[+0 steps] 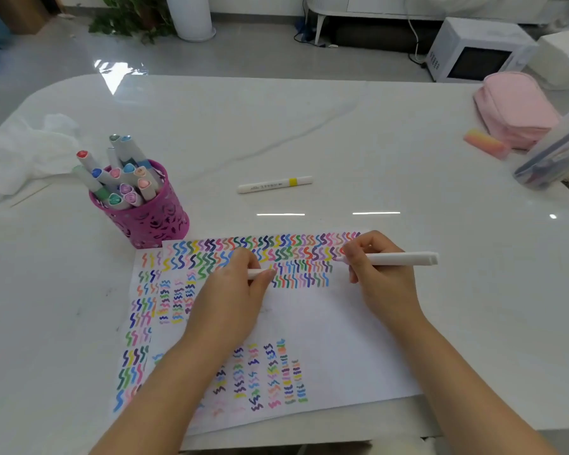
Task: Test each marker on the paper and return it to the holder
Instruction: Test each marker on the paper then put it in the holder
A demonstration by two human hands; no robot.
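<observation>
A: We see the right hand gripping a white marker, its tip on the paper!
B: The left hand pinches a white cap, with the pink holder just beyond the paper's corner.

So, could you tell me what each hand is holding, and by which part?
The right hand grips a white plastic marker near its writing tip. The left hand pinches a short white piece, probably the cap, by one end.

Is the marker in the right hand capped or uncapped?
Uncapped: the marker shows a pink tip at the paper, and the left hand pinches what looks like its cap.
</observation>
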